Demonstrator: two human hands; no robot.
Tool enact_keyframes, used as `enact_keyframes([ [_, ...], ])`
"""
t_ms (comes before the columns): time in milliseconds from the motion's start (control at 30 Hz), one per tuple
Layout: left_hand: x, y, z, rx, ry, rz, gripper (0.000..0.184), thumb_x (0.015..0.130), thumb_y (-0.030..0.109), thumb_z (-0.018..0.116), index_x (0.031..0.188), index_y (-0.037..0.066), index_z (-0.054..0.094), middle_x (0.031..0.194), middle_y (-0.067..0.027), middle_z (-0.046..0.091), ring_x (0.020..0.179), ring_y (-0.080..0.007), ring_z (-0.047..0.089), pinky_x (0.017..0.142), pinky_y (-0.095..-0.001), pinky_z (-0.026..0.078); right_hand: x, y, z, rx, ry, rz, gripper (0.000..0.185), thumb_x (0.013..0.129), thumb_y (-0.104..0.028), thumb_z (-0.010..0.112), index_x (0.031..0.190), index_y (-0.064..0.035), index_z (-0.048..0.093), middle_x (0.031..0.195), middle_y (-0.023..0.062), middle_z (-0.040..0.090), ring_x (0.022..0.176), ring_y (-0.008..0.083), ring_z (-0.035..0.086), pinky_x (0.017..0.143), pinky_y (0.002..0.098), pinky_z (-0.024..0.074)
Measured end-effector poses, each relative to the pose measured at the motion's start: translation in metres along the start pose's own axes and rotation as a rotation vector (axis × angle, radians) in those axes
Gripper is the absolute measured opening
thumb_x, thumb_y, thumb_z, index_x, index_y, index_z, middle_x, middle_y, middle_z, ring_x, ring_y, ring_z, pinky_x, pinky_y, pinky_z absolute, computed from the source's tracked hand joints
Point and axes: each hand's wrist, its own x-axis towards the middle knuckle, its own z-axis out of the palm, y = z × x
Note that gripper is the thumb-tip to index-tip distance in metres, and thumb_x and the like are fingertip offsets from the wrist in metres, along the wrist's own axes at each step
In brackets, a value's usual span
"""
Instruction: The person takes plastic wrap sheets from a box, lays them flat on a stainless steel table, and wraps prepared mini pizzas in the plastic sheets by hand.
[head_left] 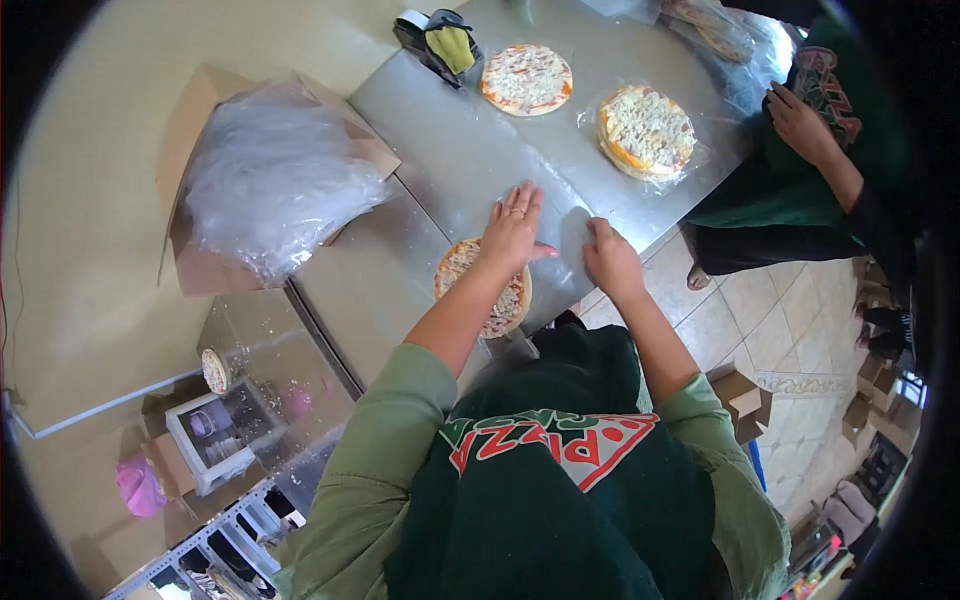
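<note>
My left hand (512, 235) lies palm down on the steel table with its fingers stretched out. Partly under my left wrist and forearm sits an unbaked pizza (458, 268) with shredded topping. My right hand (612, 262) is to the right, just over the table's near edge, its fingers curled closed. Whatever it may hold is hidden or too thin to make out. Farther up the table are another topped pizza (527, 79) and a stack of pizzas (648, 132) on clear plastic film.
A cardboard box (180, 235) full of clear plastic bags (275, 175) stands at the left. A black device with a yellow part (450, 47) is at the table's far edge. Bagged pizzas (715, 35) lie near a co-worker's hand (803, 125) on the right. Another pizza (214, 371) is at lower left.
</note>
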Motion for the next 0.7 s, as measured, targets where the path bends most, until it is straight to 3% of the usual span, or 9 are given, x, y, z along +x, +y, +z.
enact_keyframes([
  [133,0.011,0.005,-0.028,0.086,-0.164,-0.117,0.112,0.058,0.051,0.074,0.141,0.01,0.013,0.148,-0.0115,0.009,0.135,-0.0319,0.012,0.104,-0.0541,0.018,0.002,0.003,-0.018,0.143,-0.119,0.091,0.027,0.075,-0.02,0.062,0.095,-0.0033,0.055,0.089,0.0158,0.061,0.079,0.0341,0.061,0.072,0.0406,0.0488],
  [267,0.015,0.007,-0.041,0.093,-0.272,-0.145,0.111,0.062,0.051,0.072,0.142,0.013,0.005,0.149,-0.0111,0.001,0.137,-0.0303,0.005,0.103,-0.0584,0.013,-0.003,-0.023,-0.013,-0.05,0.163,-0.131,0.018,0.075,-0.015,0.06,0.087,-0.0026,0.055,0.087,0.0155,0.061,0.076,0.0331,0.061,0.069,0.0406,0.0486],
  [333,0.01,-0.012,-0.038,-0.122,0.122,-0.125,0.095,0.07,0.043,0.069,0.141,0.01,0.014,0.146,-0.0151,0.011,0.134,-0.0327,0.014,0.103,-0.0552,0.019,0.0,-0.025,-0.003,-0.143,0.195,-0.232,0.018,0.075,-0.015,0.061,0.087,-0.0024,0.055,0.087,0.015,0.06,0.076,0.0321,0.06,0.068,0.041,0.0479],
  [367,0.004,-0.024,-0.037,-0.226,0.317,-0.112,0.087,0.073,0.038,0.068,0.14,0.009,0.019,0.145,-0.0171,0.017,0.133,-0.0338,0.019,0.102,-0.0535,0.022,0.002,-0.026,-0.002,-0.026,0.131,-0.135,0.019,0.074,-0.015,0.062,0.087,-0.0024,0.055,0.087,0.0147,0.06,0.078,0.0312,0.06,0.068,0.0409,0.0476],
  [433,-0.032,-0.04,-0.074,-0.317,0.55,-0.009,0.066,0.079,0.027,0.061,0.133,0.005,0.032,0.135,-0.0202,0.032,0.126,-0.0358,0.03,0.101,-0.0479,0.026,0.001,-0.032,0.0,0.205,-0.01,0.067,0.021,0.074,-0.014,0.064,0.087,-0.0024,0.054,0.088,0.0141,0.059,0.08,0.0295,0.06,0.067,0.0405,0.0469],
  [467,-0.054,-0.048,-0.088,-0.36,0.667,0.043,0.056,0.081,0.022,0.058,0.13,0.004,0.038,0.13,-0.0218,0.039,0.122,-0.0367,0.035,0.101,-0.0451,0.028,-0.005,-0.044,-0.003,0.305,0.009,0.061,0.021,0.074,-0.013,0.064,0.089,-0.0026,0.054,0.089,0.014,0.059,0.081,0.0293,0.059,0.066,0.0398,0.0467],
  [533,-0.111,-0.067,-0.075,-0.15,0.741,0.139,0.041,0.081,0.016,0.056,0.119,0.001,0.048,0.119,-0.0203,0.049,0.113,-0.0366,0.043,0.1,-0.0428,0.031,-0.023,-0.078,-0.011,0.5,0.051,0.047,0.021,0.075,-0.011,0.064,0.091,-0.0029,0.053,0.091,0.0137,0.059,0.083,0.0287,0.059,0.066,0.0385,0.0464],
  [600,-0.15,-0.081,-0.027,-0.153,0.551,0.194,0.05,0.081,0.02,0.057,0.126,0.003,0.042,0.129,-0.0188,0.041,0.12,-0.0362,0.037,0.102,-0.046,0.027,-0.044,-0.097,-0.002,0.426,0.072,-0.176,0.021,0.076,-0.008,0.061,0.095,-0.0032,0.053,0.089,0.0134,0.059,0.081,0.0286,0.059,0.066,0.0378,0.0469],
  [700,-0.166,-0.057,-0.003,-0.06,0.373,0.081,0.055,0.083,0.026,0.054,0.131,0.004,0.036,0.138,-0.0162,0.032,0.127,-0.0354,0.029,0.104,-0.0508,0.02,-0.07,-0.106,0.029,0.189,0.084,-0.51,0.026,0.078,-0.005,0.06,0.104,-0.0056,0.054,0.081,0.0104,0.057,0.076,0.0253,0.058,0.065,0.0333,0.0483],
])
